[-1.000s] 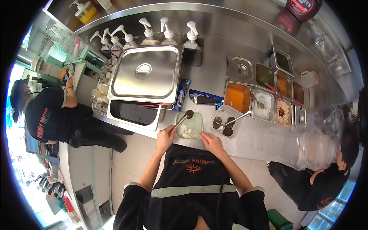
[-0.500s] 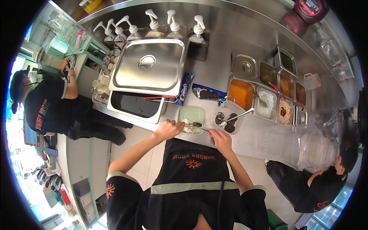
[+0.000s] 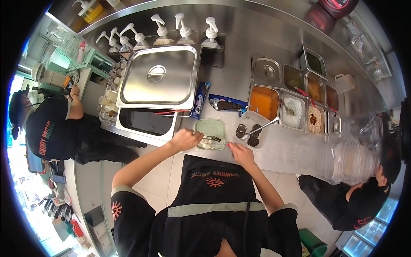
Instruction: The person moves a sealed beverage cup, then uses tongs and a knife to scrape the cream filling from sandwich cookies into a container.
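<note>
My left hand (image 3: 187,139) is closed around the handle of a small metal spoon (image 3: 212,138). Its dark, shiny end reaches over a pale green square container (image 3: 210,124). White, soft-looking food (image 3: 208,145) lies in the lower part of that container. At the container's lower right corner is my right hand (image 3: 242,155), fingers stretched toward it, with no tool visible. Whether the fingertips touch the rim is hard to tell. Just beyond, a clear tub (image 3: 261,143) holds dark round cookies (image 3: 253,140) and a metal spoon (image 3: 266,126).
Left stands a large lidded steel pan (image 3: 158,77) with red-handled tongs (image 3: 171,112) below. Blue cookie packets (image 3: 229,104) lie behind. Steel topping pans (image 3: 264,103) fill the right, beside stacked clear containers (image 3: 342,158). Co-workers (image 3: 51,124) stand on both sides.
My right hand no longer shows the thin utensil it held over the container and now sits beside the rim. My left hand still holds the spoon. The view has shifted slightly.
</note>
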`<state>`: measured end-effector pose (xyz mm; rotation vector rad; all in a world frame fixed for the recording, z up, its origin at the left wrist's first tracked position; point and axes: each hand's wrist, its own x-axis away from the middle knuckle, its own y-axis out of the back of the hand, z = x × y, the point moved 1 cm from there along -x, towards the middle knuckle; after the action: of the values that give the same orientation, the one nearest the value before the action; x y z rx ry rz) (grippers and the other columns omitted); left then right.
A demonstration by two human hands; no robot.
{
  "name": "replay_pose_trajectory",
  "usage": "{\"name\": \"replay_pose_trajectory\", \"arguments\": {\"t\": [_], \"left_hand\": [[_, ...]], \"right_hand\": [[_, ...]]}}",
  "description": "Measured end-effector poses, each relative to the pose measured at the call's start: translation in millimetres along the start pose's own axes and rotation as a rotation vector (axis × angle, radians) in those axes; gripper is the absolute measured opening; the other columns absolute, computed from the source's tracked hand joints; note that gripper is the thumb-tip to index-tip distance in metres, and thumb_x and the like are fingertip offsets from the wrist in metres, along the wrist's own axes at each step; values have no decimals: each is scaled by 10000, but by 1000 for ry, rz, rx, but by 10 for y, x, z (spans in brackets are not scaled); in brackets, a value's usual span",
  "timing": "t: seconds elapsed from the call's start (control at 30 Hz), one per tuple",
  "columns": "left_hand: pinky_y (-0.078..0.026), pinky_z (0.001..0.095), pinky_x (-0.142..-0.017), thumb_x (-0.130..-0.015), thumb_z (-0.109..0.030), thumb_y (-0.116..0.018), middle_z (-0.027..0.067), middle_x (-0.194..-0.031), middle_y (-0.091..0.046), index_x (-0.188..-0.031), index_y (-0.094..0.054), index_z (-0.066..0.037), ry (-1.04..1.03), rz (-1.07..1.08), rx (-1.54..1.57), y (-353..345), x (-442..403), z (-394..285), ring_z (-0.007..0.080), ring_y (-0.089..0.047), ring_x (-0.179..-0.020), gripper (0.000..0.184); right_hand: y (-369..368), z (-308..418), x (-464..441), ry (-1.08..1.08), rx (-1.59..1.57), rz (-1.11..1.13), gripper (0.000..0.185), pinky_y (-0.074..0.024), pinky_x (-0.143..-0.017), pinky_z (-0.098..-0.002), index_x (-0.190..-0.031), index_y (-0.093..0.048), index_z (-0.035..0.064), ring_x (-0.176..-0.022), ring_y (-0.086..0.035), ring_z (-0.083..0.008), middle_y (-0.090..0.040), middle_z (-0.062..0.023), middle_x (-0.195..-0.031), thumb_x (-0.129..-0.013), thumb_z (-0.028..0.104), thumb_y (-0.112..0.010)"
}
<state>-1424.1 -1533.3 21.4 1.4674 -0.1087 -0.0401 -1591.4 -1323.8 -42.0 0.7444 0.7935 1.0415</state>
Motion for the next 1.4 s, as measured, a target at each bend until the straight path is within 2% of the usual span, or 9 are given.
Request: {"name": "replay_pose_trajectory", "arguments": {"t": [0.1,0.17,0.27,0.47,0.57,0.67,0.87,0.97,1.4], "left_hand": [[-448,259,-432,-698,-132,-537,39,-673,-551,-958,-558,-7,105,0,-34,21,33,35,148,-580,-532,290],[-455,264,-431,-684,-130,-546,45,-687,-559,-1006,-544,4,193,-45,-67,63,36,52,149,-585,-532,349],[-475,285,-450,-711,-178,-566,58,-719,-576,-1049,-520,6,432,-25,98,78,121,-5,180,-600,-547,387],[-498,356,-530,-782,-347,-566,96,-698,-619,-989,-576,-22,776,53,568,354,244,-200,255,-617,-607,385],[-500,355,-567,-794,-335,-556,112,-692,-631,-953,-603,-23,845,137,710,287,244,-240,253,-624,-618,353],[-497,312,-574,-811,-309,-537,103,-708,-639,-959,-604,-8,985,276,1154,67,254,-186,205,-631,-625,343],[-446,226,-499,-822,-230,-537,52,-800,-647,-969,-611,-14,1084,301,1647,-209,167,-199,105,-616,-639,271],[-420,208,-472,-816,-210,-551,53,-840,-645,-977,-611,-21,1100,270,1779,-423,147,-298,100,-610,-634,256],[-476,214,-533,-823,-121,-552,92,-799,-647,-1022,-581,47,1117,-25,1632,-565,92,-562,112,-599,-581,262]], "right_hand": [[-113,-59,-52,-43,107,146,251,-462,-486,-344,-1019,-580,182,-585,-573,-246,-552,-30,-715,-769,167,-568],[-104,-49,-79,-63,56,125,246,-465,-488,-352,-1022,-579,172,-588,-576,-254,-567,-34,-738,-777,178,-563],[-62,45,-71,-91,-15,32,239,-464,-478,-365,-1024,-577,170,-567,-574,-270,-558,-53,-726,-786,177,-552],[-13,209,-122,-174,-58,-37,253,-467,-483,-380,-1053,-559,142,-566,-576,-288,-572,-76,-731,-806,185,-533],[29,227,-137,-174,-57,-34,259,-474,-488,-382,-1061,-548,123,-573,-583,-290,-589,-83,-753,-814,195,-524],[109,263,-97,-234,0,-38,257,-480,-493,-385,-1058,-545,110,-582,-590,-294,-600,-95,-771,-819,200,-517],[46,244,-52,-347,36,10,235,-482,-520,-420,-1025,-548,82,-615,-596,-322,-607,-131,-804,-828,200,-498],[-9,201,-23,-376,2,19,228,-477,-544,-440,-1012,-550,74,-635,-594,-342,-610,-151,-812,-832,199,-490],[-49,194,-33,-414,-146,1,180,-460,-573,-441,-940,-562,65,-661,-584,-363,-606,-179,-740,-835,191,-488]]}}
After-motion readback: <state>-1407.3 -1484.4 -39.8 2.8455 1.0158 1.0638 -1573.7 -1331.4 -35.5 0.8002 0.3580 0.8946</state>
